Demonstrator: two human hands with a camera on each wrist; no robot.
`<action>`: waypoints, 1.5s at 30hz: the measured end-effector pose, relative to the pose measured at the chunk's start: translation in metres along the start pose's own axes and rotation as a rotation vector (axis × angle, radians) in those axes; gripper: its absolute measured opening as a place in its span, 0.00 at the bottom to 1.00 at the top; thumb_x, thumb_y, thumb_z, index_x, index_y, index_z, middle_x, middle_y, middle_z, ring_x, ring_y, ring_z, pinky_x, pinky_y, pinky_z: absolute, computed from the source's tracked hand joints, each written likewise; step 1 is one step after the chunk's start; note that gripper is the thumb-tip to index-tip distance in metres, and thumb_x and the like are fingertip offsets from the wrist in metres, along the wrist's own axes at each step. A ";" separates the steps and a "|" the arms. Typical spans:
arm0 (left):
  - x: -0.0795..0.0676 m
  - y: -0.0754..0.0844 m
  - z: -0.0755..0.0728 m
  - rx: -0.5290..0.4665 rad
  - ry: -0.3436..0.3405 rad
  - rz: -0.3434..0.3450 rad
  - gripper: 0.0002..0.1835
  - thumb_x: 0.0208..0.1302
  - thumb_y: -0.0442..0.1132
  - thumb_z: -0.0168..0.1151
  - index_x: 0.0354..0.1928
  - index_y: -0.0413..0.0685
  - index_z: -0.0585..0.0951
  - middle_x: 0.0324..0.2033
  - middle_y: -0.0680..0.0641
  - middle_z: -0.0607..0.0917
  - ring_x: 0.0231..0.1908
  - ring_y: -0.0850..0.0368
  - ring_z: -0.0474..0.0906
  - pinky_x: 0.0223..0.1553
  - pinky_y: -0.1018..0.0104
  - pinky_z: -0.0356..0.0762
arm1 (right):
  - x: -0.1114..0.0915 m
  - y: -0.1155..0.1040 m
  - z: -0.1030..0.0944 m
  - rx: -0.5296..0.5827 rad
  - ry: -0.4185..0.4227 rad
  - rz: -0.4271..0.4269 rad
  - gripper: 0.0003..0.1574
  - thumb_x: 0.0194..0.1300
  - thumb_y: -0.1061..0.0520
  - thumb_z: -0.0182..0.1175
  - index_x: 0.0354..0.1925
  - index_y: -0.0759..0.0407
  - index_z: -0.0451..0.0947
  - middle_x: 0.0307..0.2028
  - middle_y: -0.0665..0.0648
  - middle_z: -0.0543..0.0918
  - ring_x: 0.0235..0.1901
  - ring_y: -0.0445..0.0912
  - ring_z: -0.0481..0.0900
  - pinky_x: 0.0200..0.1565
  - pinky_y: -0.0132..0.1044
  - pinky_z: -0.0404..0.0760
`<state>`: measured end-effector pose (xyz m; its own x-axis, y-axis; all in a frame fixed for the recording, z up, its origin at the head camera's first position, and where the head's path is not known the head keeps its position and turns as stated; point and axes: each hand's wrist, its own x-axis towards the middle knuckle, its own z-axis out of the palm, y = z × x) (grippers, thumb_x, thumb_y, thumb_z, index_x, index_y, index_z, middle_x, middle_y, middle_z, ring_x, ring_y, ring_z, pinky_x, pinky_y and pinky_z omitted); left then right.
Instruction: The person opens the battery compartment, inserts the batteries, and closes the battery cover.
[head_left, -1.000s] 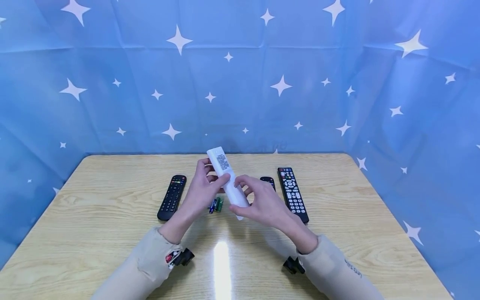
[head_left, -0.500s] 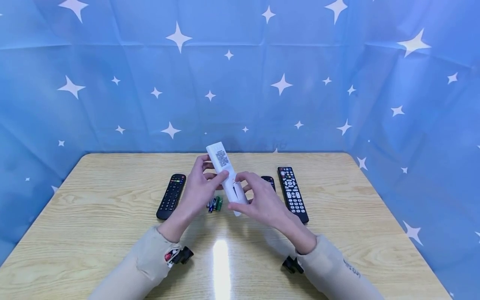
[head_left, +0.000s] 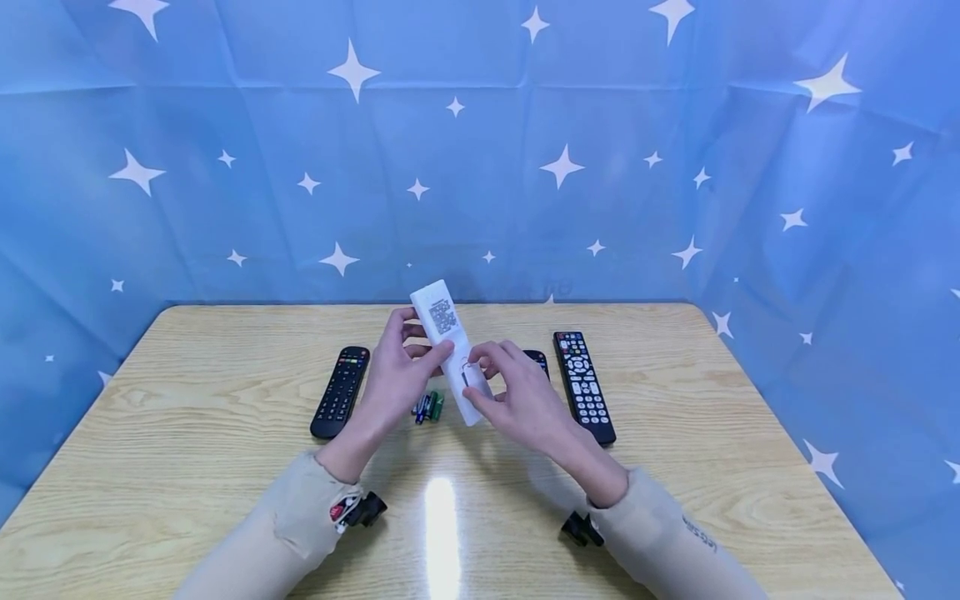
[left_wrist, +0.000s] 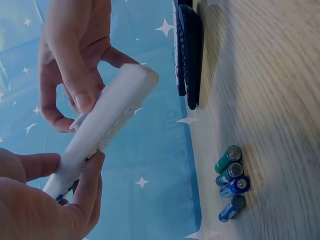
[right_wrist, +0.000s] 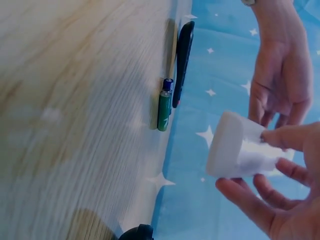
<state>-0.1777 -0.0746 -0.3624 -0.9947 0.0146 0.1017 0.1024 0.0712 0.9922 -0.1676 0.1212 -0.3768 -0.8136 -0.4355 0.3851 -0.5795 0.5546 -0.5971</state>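
A white remote control [head_left: 442,321] is held up at a tilt over the table, its back with a printed code label facing me. My left hand [head_left: 401,367] grips its middle, thumb on the back and fingers behind. My right hand [head_left: 528,404] is at its lower end, pinching the white battery cover [left_wrist: 77,122] between thumb and fingertips. A dark gap [head_left: 465,379] shows beside the cover in the head view. Below the remote, several green and blue batteries [head_left: 428,407] lie together on the table. The compartment's inside is mostly hidden.
On the wooden table [head_left: 187,500], a black remote [head_left: 341,392] lies to the left and a larger black remote [head_left: 585,387] to the right. Another black remote [head_left: 537,358] is partly hidden behind my right hand. A blue star-patterned cloth [head_left: 450,142] hangs behind the table.
The battery cover has come up from the white remote's back, opening a dark gap. My right thumb has moved up from the remote's lower edge onto the cover. My left hand keeps its grip.
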 end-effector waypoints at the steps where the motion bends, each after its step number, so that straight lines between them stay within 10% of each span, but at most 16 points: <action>1: 0.000 0.000 0.000 0.004 0.006 -0.002 0.27 0.70 0.31 0.66 0.66 0.43 0.66 0.51 0.38 0.79 0.44 0.44 0.84 0.43 0.55 0.87 | 0.000 0.000 0.000 -0.014 0.008 -0.005 0.19 0.65 0.61 0.72 0.51 0.57 0.76 0.40 0.53 0.76 0.39 0.46 0.78 0.29 0.29 0.83; 10: 0.002 0.001 0.003 0.035 0.047 -0.010 0.27 0.67 0.32 0.70 0.63 0.44 0.69 0.47 0.39 0.81 0.39 0.46 0.85 0.42 0.53 0.88 | 0.000 -0.004 0.001 -0.155 0.063 -0.024 0.20 0.60 0.61 0.74 0.48 0.56 0.77 0.38 0.53 0.80 0.35 0.45 0.77 0.30 0.35 0.79; 24: 0.004 -0.006 0.001 -0.012 0.073 -0.019 0.29 0.66 0.29 0.69 0.65 0.43 0.67 0.49 0.38 0.80 0.45 0.43 0.83 0.42 0.54 0.88 | 0.004 -0.004 0.003 -0.074 0.123 -0.041 0.17 0.58 0.67 0.70 0.46 0.60 0.78 0.36 0.55 0.80 0.36 0.49 0.81 0.35 0.37 0.84; 45: 0.017 -0.008 -0.030 0.018 0.086 -0.020 0.32 0.67 0.30 0.68 0.69 0.48 0.65 0.50 0.39 0.80 0.46 0.45 0.84 0.44 0.52 0.87 | 0.001 0.008 -0.005 -0.196 -0.160 0.092 0.17 0.60 0.66 0.70 0.48 0.56 0.81 0.39 0.55 0.81 0.39 0.52 0.81 0.37 0.39 0.81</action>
<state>-0.1955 -0.1044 -0.3667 -0.9934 -0.0726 0.0885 0.0820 0.0884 0.9927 -0.1731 0.1290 -0.3778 -0.8545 -0.4749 0.2106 -0.5144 0.7170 -0.4704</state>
